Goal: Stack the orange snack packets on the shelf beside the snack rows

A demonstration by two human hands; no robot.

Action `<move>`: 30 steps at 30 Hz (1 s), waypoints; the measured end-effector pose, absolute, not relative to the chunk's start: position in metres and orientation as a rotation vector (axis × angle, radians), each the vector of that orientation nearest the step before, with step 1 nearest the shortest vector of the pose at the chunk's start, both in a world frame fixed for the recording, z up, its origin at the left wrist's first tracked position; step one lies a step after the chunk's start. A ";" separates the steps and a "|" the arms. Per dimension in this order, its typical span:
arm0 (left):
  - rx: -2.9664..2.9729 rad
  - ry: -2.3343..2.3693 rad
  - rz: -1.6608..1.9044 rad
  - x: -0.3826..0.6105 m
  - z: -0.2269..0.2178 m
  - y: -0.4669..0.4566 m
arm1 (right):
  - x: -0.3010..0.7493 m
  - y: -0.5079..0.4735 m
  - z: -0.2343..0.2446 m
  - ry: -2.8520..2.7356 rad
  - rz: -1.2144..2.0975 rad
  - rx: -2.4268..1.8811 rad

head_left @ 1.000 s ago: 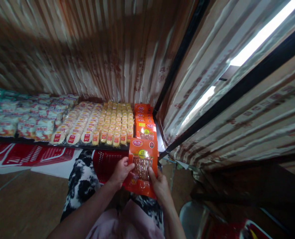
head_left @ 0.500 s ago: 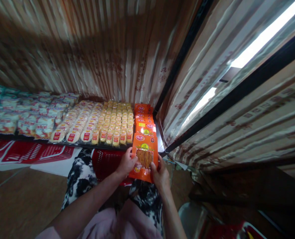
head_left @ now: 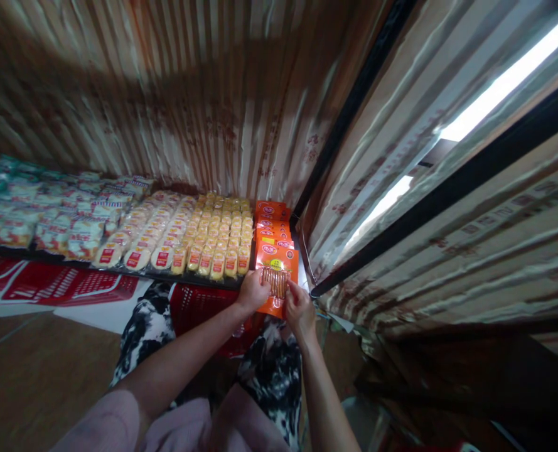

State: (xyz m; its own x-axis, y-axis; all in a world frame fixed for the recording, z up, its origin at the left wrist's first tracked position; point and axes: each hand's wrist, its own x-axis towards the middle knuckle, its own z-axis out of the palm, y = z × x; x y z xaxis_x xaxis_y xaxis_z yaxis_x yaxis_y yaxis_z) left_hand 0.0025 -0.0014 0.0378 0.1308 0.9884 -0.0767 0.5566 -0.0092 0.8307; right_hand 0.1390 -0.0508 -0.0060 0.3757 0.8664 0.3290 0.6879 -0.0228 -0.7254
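My left hand (head_left: 252, 292) and my right hand (head_left: 298, 309) both grip one orange snack packet (head_left: 275, 276) by its lower edges. The packet has a clear window with thin sticks inside. It lies at the front end of a row of like orange packets (head_left: 270, 221) on the right end of a low shelf (head_left: 198, 280). My left fingers pinch the packet's left side and my right fingers pinch its lower right corner.
Rows of yellow snack packs (head_left: 219, 238), round white cakes (head_left: 142, 242) and red-and-white bags (head_left: 57, 216) fill the shelf to the left. A red basket (head_left: 198, 307) sits under my arms on patterned knees. A black post (head_left: 349, 107) and striped paper walls close the right.
Both hands have carried the orange packet away from my body and up to the front of the orange row on the shelf. The view has tipped slightly.
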 end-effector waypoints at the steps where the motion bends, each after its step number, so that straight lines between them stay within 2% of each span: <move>1: 1.671 1.522 0.727 0.004 0.037 0.000 | 0.140 -0.048 -0.008 -1.370 0.249 -1.748; 19: 1.792 1.538 0.715 0.013 0.027 0.000 | 0.147 -0.028 -0.016 -1.414 0.245 -1.702; 30: 2.195 1.426 0.540 0.016 0.025 -0.019 | 0.149 -0.024 -0.024 -1.450 0.152 -1.689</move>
